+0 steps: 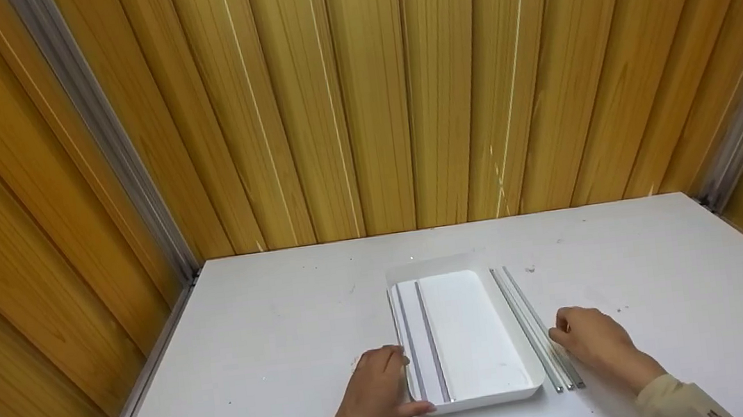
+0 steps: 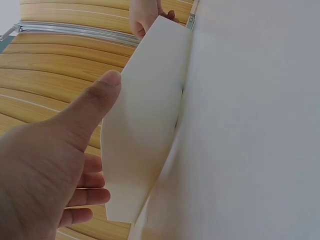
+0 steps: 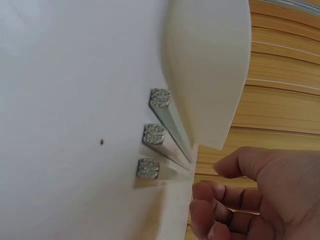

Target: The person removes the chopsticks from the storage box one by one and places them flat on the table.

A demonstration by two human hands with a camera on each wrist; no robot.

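Note:
A shallow white rectangular tray (image 1: 491,400) lies on the white table. Inside it, along its left side, run two slim grey strips (image 1: 431,334). My left hand (image 1: 376,386) is at the tray's near left corner, its thumb along the near wall and its fingers by the left wall; in the left wrist view the thumb is straight at the wall's edge (image 2: 145,100). Three thin square-section rods (image 1: 526,329) lie side by side just right of the tray, their speckled ends showing in the right wrist view. Beside them my right hand (image 1: 596,337) hovers, fingers loosely bent and holding nothing.
The white tabletop (image 1: 300,314) extends around the tray on all sides, with small specks on it. Wood-patterned panels (image 1: 373,96) rise behind the table and at both sides, with grey metal posts (image 1: 112,140) at the back corners.

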